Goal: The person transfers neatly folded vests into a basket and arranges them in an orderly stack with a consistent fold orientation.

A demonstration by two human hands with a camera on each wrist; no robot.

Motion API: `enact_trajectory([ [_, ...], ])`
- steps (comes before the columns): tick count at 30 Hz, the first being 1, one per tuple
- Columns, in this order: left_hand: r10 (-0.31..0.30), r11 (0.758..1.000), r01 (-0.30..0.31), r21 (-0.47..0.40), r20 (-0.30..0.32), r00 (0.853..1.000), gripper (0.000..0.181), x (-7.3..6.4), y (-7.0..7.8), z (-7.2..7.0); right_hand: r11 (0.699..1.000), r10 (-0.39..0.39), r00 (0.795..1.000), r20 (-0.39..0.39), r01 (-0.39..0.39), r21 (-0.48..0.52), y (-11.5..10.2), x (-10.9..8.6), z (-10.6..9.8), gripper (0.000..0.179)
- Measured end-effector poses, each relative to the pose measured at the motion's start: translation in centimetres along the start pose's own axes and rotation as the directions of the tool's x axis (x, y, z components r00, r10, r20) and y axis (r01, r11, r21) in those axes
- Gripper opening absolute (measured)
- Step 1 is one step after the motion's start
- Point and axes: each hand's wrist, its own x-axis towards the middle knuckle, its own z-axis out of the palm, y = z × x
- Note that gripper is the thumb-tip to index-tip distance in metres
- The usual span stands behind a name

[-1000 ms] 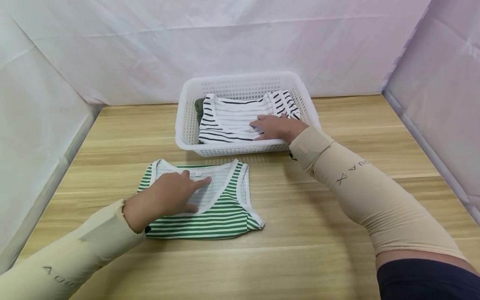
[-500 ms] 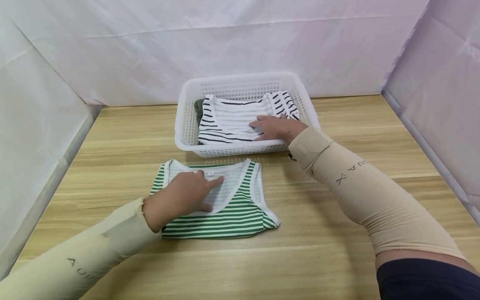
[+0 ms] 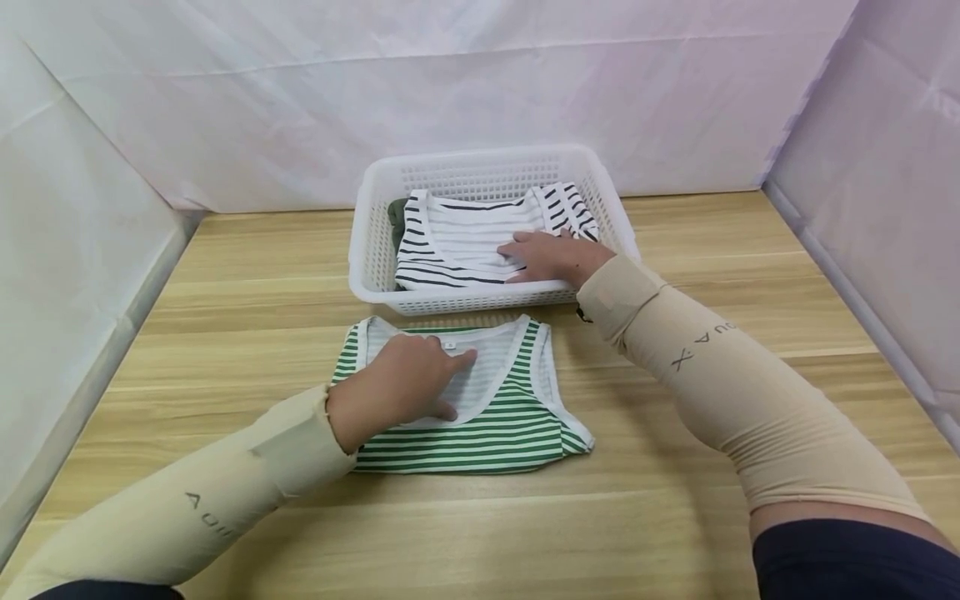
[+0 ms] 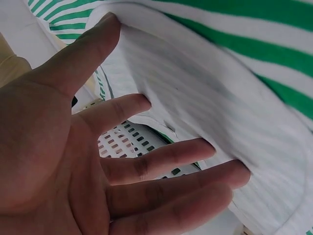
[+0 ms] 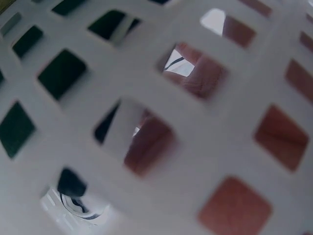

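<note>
A folded green-and-white striped tank top (image 3: 472, 446) lies on the table in front of the basket. My left hand (image 3: 401, 379) rests on its white inner neckline; in the left wrist view the thumb and the spread, nearly straight fingers (image 4: 171, 154) press their tips on the cloth. Inside the white basket (image 3: 450, 298) lies a folded black-and-white striped top (image 3: 480, 225). My right hand (image 3: 551, 257) rests on that top with its fingers laid out flat, its wrist over the basket's front rim. The right wrist view mostly shows basket holes, with parts of the hand behind them.
Dark green cloth (image 3: 397, 218) shows at the basket's left, partly under the striped top. The wooden table (image 3: 675, 533) is bounded by white sheeting (image 3: 480, 92) at the back and both sides.
My left hand has slid the green-striped tank top to the right along the table, until it lies in front of the basket. My right hand has stayed in place.
</note>
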Motion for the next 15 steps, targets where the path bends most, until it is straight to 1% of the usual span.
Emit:
enact_trajectory([
  [6,0.011,1.000,-0.011,0.028,-0.024,1.000,0.081,0.5,0.4,-0.3,1.000,-0.001,1.000,0.002,0.001,0.003,-0.1,-0.1,-0.2,0.067],
  [15,0.008,0.997,-0.008,0.072,-0.008,1.000,0.082,1.5,1.2,-0.7,1.000,-0.001,1.000,-0.009,0.001,-0.009,-0.1,0.0,-0.1,0.067],
])
